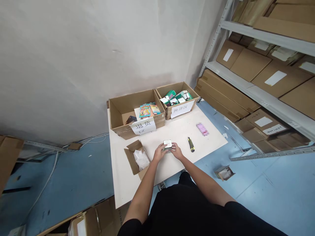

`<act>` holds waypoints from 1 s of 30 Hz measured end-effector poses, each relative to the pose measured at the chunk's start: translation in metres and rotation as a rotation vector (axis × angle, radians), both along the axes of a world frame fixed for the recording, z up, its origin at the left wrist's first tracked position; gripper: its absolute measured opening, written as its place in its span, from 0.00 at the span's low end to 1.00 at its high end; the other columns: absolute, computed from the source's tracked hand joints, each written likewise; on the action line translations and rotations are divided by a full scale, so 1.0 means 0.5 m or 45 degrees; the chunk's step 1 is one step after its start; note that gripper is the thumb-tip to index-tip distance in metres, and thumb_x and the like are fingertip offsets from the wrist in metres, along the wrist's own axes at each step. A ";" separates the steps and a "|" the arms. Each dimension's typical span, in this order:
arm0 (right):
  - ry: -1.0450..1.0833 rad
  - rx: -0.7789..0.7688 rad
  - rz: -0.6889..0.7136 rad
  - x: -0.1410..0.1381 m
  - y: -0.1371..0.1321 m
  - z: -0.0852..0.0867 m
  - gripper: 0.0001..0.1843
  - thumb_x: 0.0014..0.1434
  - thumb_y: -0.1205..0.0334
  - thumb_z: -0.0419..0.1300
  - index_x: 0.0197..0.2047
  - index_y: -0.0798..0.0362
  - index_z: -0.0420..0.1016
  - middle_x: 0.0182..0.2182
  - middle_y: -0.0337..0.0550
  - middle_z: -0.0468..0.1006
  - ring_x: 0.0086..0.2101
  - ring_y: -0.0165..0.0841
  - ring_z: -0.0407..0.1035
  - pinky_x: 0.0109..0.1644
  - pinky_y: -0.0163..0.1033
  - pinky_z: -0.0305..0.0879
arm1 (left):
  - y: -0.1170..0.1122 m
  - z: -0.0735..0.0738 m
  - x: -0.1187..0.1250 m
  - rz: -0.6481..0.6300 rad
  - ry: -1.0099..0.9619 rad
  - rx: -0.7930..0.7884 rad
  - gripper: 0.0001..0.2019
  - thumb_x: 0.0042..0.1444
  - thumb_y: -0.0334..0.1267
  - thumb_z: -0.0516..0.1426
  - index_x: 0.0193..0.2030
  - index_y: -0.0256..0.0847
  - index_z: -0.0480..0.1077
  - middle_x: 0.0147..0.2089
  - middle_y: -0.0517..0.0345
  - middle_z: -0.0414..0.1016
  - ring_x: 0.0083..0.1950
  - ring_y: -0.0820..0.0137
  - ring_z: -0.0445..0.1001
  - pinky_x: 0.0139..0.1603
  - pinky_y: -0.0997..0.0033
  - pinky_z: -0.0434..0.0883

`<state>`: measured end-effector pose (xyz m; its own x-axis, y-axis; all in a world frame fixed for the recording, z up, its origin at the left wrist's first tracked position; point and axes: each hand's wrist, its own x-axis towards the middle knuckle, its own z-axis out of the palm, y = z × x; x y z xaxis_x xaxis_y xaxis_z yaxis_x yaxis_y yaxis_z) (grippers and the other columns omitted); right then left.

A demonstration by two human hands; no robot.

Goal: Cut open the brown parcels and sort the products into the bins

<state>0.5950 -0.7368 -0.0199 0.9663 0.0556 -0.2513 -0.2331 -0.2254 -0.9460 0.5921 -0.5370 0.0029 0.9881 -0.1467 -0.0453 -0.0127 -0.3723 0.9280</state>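
Note:
Between my two hands, over the white table (177,134), is a small box (167,143) with a white top and darker greenish sides. My left hand (159,152) grips its left side, and my right hand (176,150) has its fingers on the right side. To the left of my hands stands an opened small cardboard box (133,160) with a crumpled white plastic bag (141,159) inside. A yellow and black box cutter (191,144) lies to the right of my right hand.
At the table's back stand a large carton (117,131) with colourful booklets (145,110) and a second carton (167,113) holding several green-white boxes (181,100). A blurred pink item (202,129) lies at right. Metal shelving (246,84) with cartons rises beyond. A small opened box (224,172) is on the floor.

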 end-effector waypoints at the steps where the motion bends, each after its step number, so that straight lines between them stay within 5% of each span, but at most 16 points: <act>1: 0.013 0.014 0.016 0.007 -0.002 -0.001 0.33 0.48 0.62 0.63 0.59 0.45 0.67 0.51 0.45 0.78 0.47 0.39 0.78 0.55 0.50 0.75 | -0.002 -0.003 -0.002 0.016 0.016 -0.028 0.22 0.56 0.39 0.65 0.59 0.48 0.78 0.69 0.48 0.72 0.67 0.55 0.74 0.63 0.52 0.77; 7: 0.124 0.186 0.070 0.069 -0.004 -0.003 0.36 0.44 0.59 0.67 0.59 0.45 0.67 0.52 0.45 0.76 0.48 0.41 0.76 0.58 0.53 0.72 | -0.063 -0.026 0.001 0.450 0.160 -0.195 0.33 0.57 0.36 0.61 0.71 0.48 0.63 0.66 0.46 0.74 0.61 0.60 0.79 0.61 0.55 0.78; 12: 0.078 0.333 0.152 0.123 -0.018 -0.003 0.29 0.48 0.56 0.65 0.55 0.46 0.69 0.49 0.44 0.79 0.48 0.41 0.76 0.56 0.50 0.73 | -0.123 -0.027 0.044 0.616 0.152 -0.109 0.29 0.57 0.37 0.60 0.67 0.46 0.65 0.67 0.44 0.72 0.61 0.56 0.78 0.61 0.51 0.78; 16: -0.038 0.370 0.155 0.199 -0.056 0.033 0.26 0.51 0.54 0.66 0.53 0.46 0.70 0.50 0.45 0.80 0.49 0.43 0.76 0.57 0.51 0.73 | -0.159 0.007 0.117 0.635 0.080 -0.081 0.29 0.61 0.37 0.58 0.69 0.49 0.63 0.68 0.45 0.72 0.61 0.57 0.78 0.57 0.53 0.80; 21: -0.179 0.372 0.182 0.370 -0.124 0.167 0.28 0.53 0.53 0.67 0.57 0.44 0.71 0.54 0.46 0.79 0.51 0.43 0.76 0.56 0.50 0.75 | -0.204 0.126 0.277 0.597 -0.122 -0.054 0.30 0.65 0.44 0.58 0.72 0.48 0.59 0.69 0.43 0.70 0.63 0.58 0.77 0.53 0.58 0.81; 30: -0.680 0.257 0.201 0.744 -0.190 0.454 0.36 0.60 0.54 0.68 0.69 0.47 0.68 0.62 0.48 0.76 0.62 0.43 0.68 0.66 0.51 0.69 | -0.269 0.433 0.656 0.492 -0.585 -0.191 0.34 0.64 0.43 0.63 0.74 0.46 0.58 0.69 0.44 0.70 0.63 0.58 0.77 0.63 0.55 0.76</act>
<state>0.9672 -0.8320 0.2069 0.9323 0.2051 0.2980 0.3088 -0.0220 -0.9509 0.9199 -0.6716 0.2196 0.8849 0.2538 0.3906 -0.3137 -0.2953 0.9024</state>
